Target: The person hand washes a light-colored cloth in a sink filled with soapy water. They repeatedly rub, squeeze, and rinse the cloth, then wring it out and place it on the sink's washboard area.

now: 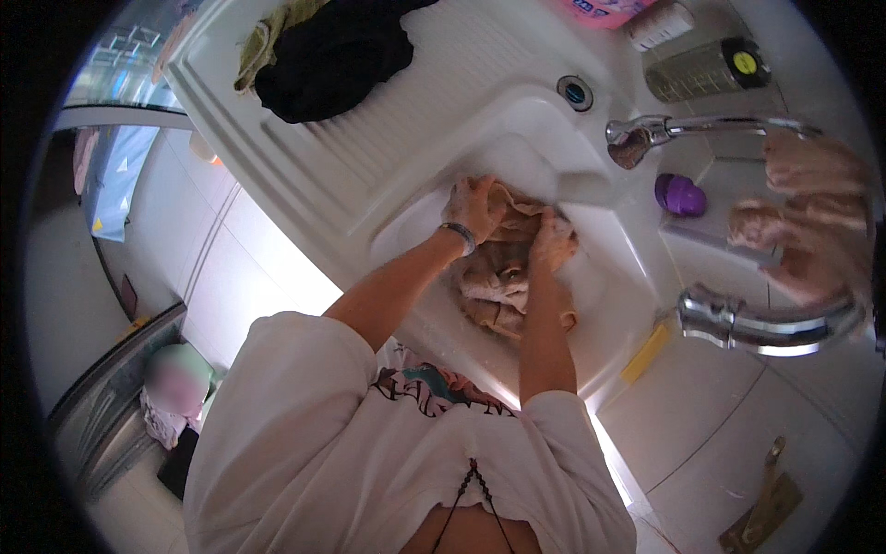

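Both my hands are in a white laundry sink (609, 298) with a ribbed washboard side. My left hand (476, 208), with a bracelet at the wrist, grips one edge of a wet brownish cloth (512, 263). The cloth's other side is held by my right hand (552, 242). Between and below the hands the cloth lies bunched and folded in the basin. Whitish suds or water show beyond my left hand. Some fingertips are hidden in the folds.
A black garment (339, 59) and an olive cloth (266, 48) lie on the washboard. Chrome faucets (734, 322), a purple object (680, 195), a clear bottle (706, 69), a white bottle (661, 26) and a pink package (606, 10) stand or lie along the right side. A yellow strip (645, 352) is by the rim.
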`<state>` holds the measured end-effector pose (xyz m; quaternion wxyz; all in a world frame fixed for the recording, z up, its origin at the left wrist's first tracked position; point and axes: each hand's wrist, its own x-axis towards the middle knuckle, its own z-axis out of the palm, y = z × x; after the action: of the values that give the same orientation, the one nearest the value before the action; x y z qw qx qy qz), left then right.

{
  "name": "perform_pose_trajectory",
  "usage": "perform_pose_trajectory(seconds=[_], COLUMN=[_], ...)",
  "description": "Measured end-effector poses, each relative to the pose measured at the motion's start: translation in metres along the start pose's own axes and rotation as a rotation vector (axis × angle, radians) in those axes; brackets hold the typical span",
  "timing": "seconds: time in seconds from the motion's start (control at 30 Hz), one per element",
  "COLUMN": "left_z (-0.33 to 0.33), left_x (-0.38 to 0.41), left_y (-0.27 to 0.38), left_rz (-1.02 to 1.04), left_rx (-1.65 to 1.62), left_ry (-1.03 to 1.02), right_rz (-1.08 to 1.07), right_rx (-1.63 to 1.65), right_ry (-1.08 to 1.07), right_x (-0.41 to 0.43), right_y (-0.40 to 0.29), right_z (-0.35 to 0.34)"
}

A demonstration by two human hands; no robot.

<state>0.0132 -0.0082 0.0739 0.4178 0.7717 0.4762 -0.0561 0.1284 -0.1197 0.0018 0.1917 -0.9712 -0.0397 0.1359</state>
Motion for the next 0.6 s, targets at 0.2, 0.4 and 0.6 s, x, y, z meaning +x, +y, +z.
perform_pose_trajectory(seconds=[0.2,0.4,0.6], left_z=[0.052,0.045,0.063], left_x=[0.053,0.068,0.065], left_y=[-0.051,-0.052,-0.043], left_rz=[-0.161,0.192,-0.3], left_rx=[-0.609,0.395,-0.944], left_ry=[-0.285,-0.417,-0.206], right_rz=[-0.369,-0.098,-0.297], right_rx=[-0.754,-0.412,0.393], right_ry=[-0.227,-0.259,-0.239], right_x=[-0.023,0.008,-0.02], right_y=[0.013,0.032,-0.011], right_z=[0.079,0.066,0.033])
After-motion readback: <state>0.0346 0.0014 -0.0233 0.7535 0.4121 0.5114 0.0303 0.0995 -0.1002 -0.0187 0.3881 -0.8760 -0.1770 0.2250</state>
